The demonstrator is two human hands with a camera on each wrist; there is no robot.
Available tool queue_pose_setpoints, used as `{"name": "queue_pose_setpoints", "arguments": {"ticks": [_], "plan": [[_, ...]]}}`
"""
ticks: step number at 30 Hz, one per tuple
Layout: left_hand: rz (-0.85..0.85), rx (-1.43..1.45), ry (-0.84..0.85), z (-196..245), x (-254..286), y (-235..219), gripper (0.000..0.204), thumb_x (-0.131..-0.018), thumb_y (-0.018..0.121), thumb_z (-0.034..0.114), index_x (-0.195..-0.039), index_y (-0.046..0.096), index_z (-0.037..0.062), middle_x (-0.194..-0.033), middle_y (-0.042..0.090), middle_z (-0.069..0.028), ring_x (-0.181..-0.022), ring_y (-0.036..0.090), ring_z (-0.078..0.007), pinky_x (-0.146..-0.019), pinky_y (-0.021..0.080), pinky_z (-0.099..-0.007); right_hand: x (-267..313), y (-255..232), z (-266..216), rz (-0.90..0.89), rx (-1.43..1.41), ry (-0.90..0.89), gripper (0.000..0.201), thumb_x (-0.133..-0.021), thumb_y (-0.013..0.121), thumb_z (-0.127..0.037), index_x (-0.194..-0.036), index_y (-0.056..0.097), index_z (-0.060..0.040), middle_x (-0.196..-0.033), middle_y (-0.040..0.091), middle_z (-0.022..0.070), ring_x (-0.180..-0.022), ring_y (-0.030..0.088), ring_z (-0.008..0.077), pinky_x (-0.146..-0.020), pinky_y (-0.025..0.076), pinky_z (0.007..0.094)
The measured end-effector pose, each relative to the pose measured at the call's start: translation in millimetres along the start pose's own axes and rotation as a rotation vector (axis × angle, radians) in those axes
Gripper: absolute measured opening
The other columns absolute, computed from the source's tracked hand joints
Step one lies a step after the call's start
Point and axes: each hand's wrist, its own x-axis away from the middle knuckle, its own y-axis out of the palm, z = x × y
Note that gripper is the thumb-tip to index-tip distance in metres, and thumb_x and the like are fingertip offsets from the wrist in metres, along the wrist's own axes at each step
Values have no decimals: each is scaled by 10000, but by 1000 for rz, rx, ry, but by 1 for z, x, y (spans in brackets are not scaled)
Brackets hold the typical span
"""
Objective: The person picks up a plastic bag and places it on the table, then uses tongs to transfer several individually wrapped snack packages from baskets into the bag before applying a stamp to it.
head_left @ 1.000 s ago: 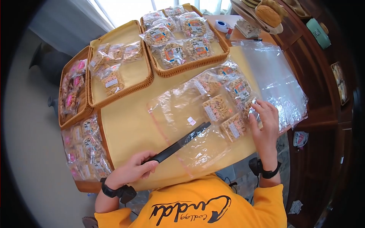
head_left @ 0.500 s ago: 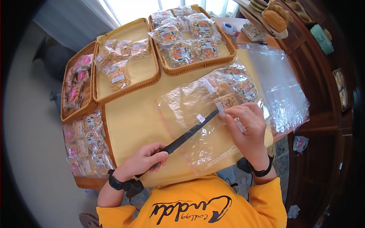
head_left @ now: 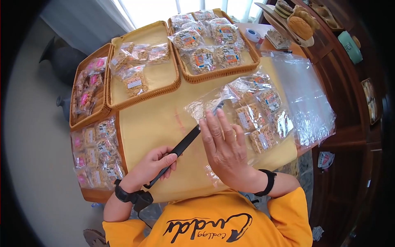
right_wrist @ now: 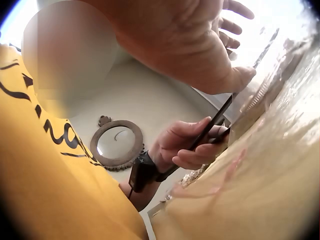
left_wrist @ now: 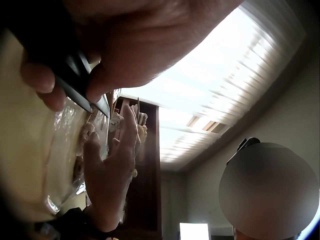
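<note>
The left hand (head_left: 158,163) grips a long black bar tool (head_left: 186,142), its far part reaching over a large clear bag (head_left: 263,144). In the right wrist view, the left hand (right_wrist: 187,145) has its fingers curled round the black tool. The right hand (head_left: 225,150) lies over the bag's left part, palm down, fingers extended beside the tool's far end. Several wrapped snack squares (head_left: 249,116) and round ones lie inside the bag, right of the hand. In the left wrist view the right hand (left_wrist: 112,175) appears with fingers extended. Exactly what its fingertips touch is unclear.
Wicker trays (head_left: 144,91) of wrapped snacks stand at the back and left. Filled bags (head_left: 96,154) lie at the left edge, flat clear bags (head_left: 306,99) at the right. A tape roll (head_left: 252,35) and a wooden board of bread (head_left: 300,26) are at the back right.
The right hand has moved left from the snacks onto the bag's left part. That part of the bag has been folded over towards the snacks, across the tool's far end.
</note>
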Motion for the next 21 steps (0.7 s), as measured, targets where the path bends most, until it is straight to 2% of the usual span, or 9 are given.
{"name": "queue_pose_setpoints", "arguments": {"ticks": [3,4,5,7,8,11,15,21], "plan": [[22,8,31,0,0,-9,293,-995,540,288,-1126,583,30,-775,612,1,-583,564,-54,-496,443,-186,-2,-1,4,16,58,32,451,-837,596,-81,-1276,533,0,-1318,544,171,-1225,511,315,-870,425,415],[25,15,34,0,-1,-11,294,-993,543,293,-1124,584,33,-776,614,-1,-582,563,-54,-496,445,-186,-7,0,6,98,105,20,319,-797,636,-96,-1105,605,-16,-1088,618,150,-1020,585,273,-805,448,372],[32,19,39,0,-1,-12,294,-993,543,293,-1124,584,33,-776,614,-1,-582,563,-54,-496,445,-186,-8,-2,6,102,102,11,319,-797,636,-96,-1105,605,-16,-1088,618,150,-1020,585,273,-805,448,372],[66,7,20,2,-1,-13,281,-994,539,286,-1107,583,33,-775,615,-4,-577,561,-57,-495,447,-188,-7,-7,9,-81,175,87,108,-764,650,-109,-830,585,-54,-808,594,94,-796,588,226,-711,463,343],[82,12,25,2,-1,-14,281,-994,539,286,-1107,583,33,-775,615,-4,-577,561,-57,-495,447,-188,-10,-4,13,-16,204,59,195,-742,649,-106,-650,477,-93,-590,495,51,-594,534,214,-595,453,350],[102,30,23,2,-5,-21,265,-995,534,276,-1088,580,32,-772,612,-6,-572,558,-60,-496,448,-189,-12,-6,15,-39,136,-3,227,-742,644,-100,-609,460,-109,-522,477,45,-534,538,220,-528,434,359],[83,-7,53,7,-12,-30,239,-994,532,263,-1049,574,34,-762,608,-7,-562,552,-60,-493,449,-194,-18,2,3,-76,89,-66,233,-747,648,-99,-596,472,-115,-502,486,45,-506,538,221,-505,433,354],[156,-113,51,14,4,-45,231,-993,540,244,-1043,574,21,-748,595,2,-550,539,-59,-488,445,-212,-34,17,-1,22,-204,-2,240,-767,668,-79,-610,487,-92,-510,507,78,-494,557,254,-480,451,357]]}}
